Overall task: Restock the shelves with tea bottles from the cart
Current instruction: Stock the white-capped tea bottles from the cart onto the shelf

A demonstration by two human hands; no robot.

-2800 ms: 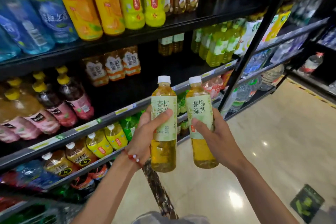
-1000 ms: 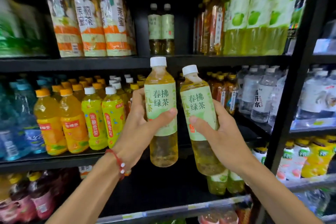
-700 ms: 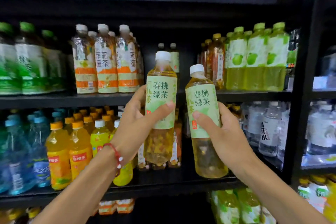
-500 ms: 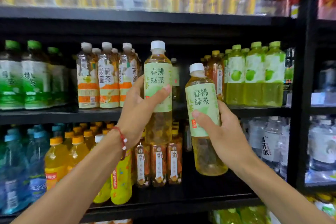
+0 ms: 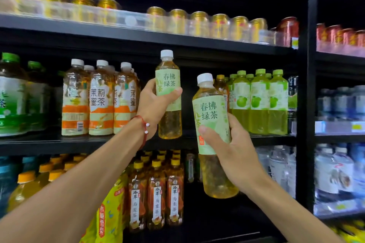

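Note:
I hold two green tea bottles with white caps and pale green labels. My left hand [image 5: 153,107] grips the left tea bottle [image 5: 169,85] upright, raised into the dark gap on the middle shelf [image 5: 39,142], its base just above the shelf edge. My right hand [image 5: 233,148] grips the right tea bottle [image 5: 212,116] lower and nearer to me, tilted slightly left, in front of the shelf edge. The cart is out of view.
Orange-labelled tea bottles [image 5: 100,98] stand left of the gap, green apple drinks [image 5: 258,102] right of it. Gold cans [image 5: 197,22] line the top shelf. Oolong tea bottles [image 5: 156,191] fill the shelf below. A black upright post [image 5: 305,104] separates water bottles [image 5: 335,171] at right.
The view has tilted up from the lower shelves to the upper ones. My left hand has lifted its bottle higher and farther toward the middle shelf gap; the right bottle trails lower.

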